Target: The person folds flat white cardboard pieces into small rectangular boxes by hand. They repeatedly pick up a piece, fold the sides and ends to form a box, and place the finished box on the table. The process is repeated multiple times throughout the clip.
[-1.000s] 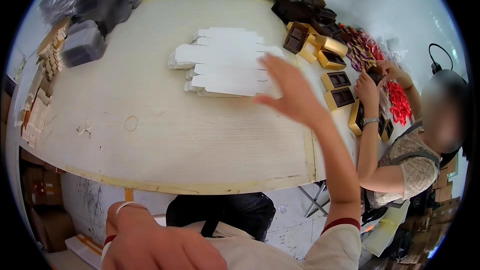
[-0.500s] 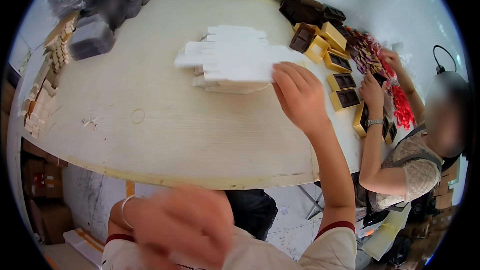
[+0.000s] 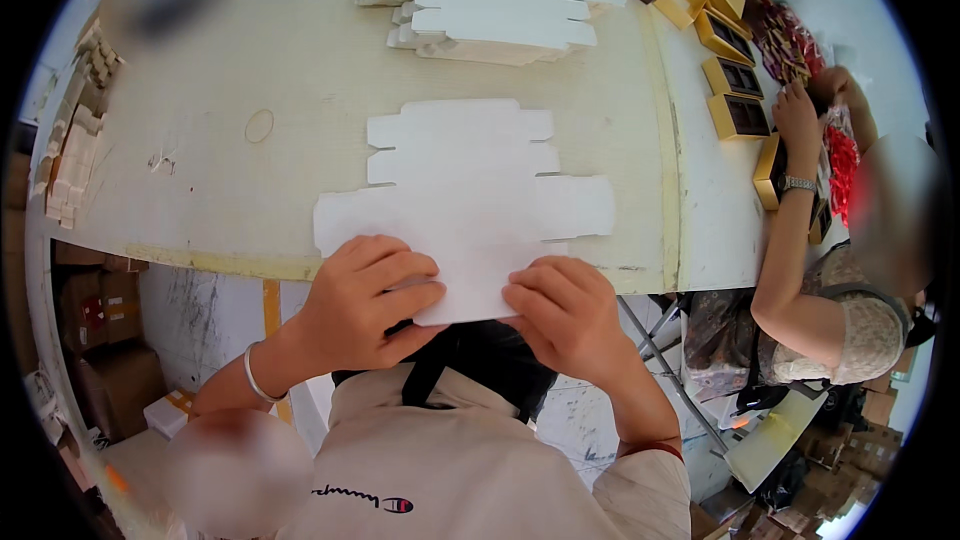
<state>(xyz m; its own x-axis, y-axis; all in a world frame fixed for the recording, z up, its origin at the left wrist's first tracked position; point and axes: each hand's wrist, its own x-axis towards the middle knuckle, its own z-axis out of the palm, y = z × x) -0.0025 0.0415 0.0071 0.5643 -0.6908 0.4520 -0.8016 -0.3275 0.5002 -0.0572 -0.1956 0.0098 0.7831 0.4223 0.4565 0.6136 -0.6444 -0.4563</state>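
Observation:
A flat, unfolded white carton blank (image 3: 465, 175) with tabs and slits along its sides lies at the table's front edge, its near end reaching past that edge. My left hand (image 3: 375, 290) grips the near end at its left corner, fingers curled over the top. At the right corner my right hand (image 3: 565, 310) pinches the same end, thumb underneath. Farther back on the table sits a stack of similar white carton blanks (image 3: 490, 0), touched by neither hand.
On the right, a co-worker's hand (image 3: 797, 120) is near gold boxes with dark inserts (image 3: 738, 115) and red packets (image 3: 842, 160). Folded white card pieces (image 3: 75, 165) line the left edge. A yellowed tape strip (image 3: 220, 262) runs along the front edge.
My right hand has brought one blank from the stack to the front edge. My left hand, blurred near my body before, now holds its left corner. The view has shifted.

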